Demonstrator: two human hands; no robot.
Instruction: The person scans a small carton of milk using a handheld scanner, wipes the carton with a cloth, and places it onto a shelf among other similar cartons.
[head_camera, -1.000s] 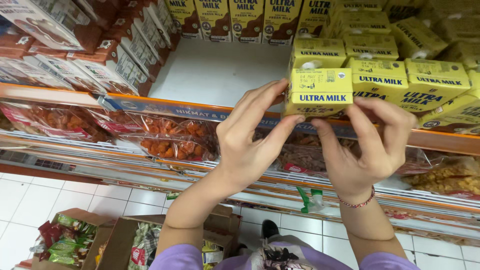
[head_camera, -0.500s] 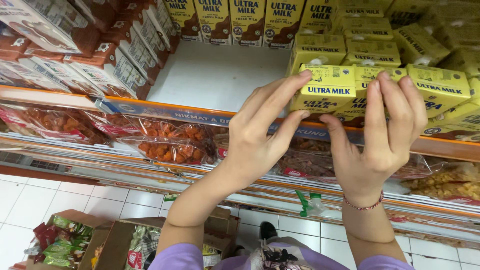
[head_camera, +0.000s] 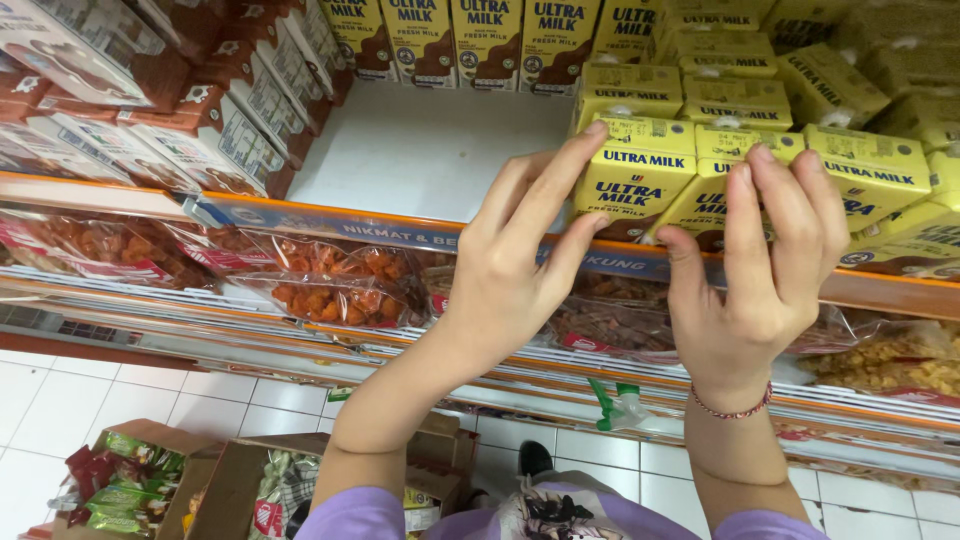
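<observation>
The left hand (head_camera: 510, 270) was raised to the shelf edge with its fingers long and slightly spread, the fingertips pressed against the left side and top corner of a yellow milk carton (head_camera: 632, 175) that stood at the near front of the white shelf (head_camera: 430, 150). The right hand (head_camera: 765, 270) was just right of it, fingers held close together and curled over the top front of the neighbouring yellow carton (head_camera: 722, 195), with the thumb reaching in below toward the first carton; whether the thumb touched it could not be told. A beaded bracelet (head_camera: 735, 408) circled the right wrist. Both cartons sat at the front of a block of yellow cartons (head_camera: 860, 110) that filled the right part of the shelf to the far back. To the left of the hands the shelf surface showed bare white, bordered on the far side by a row of brown cartons (head_camera: 450, 35) and on the left by brown and white cartons (head_camera: 180, 120) tipped on their sides. An orange shelf strip (head_camera: 300, 215) ran along the near edge. Below it hung clear bags of orange-red snacks (head_camera: 330, 285), and to the right a bag of pale yellow pieces (head_camera: 890, 365). On the tiled floor (head_camera: 60, 400) near the person stood open cardboard boxes (head_camera: 140, 490) with green packets inside. Lilac sleeves (head_camera: 350, 515) showed at the bottom edge.
</observation>
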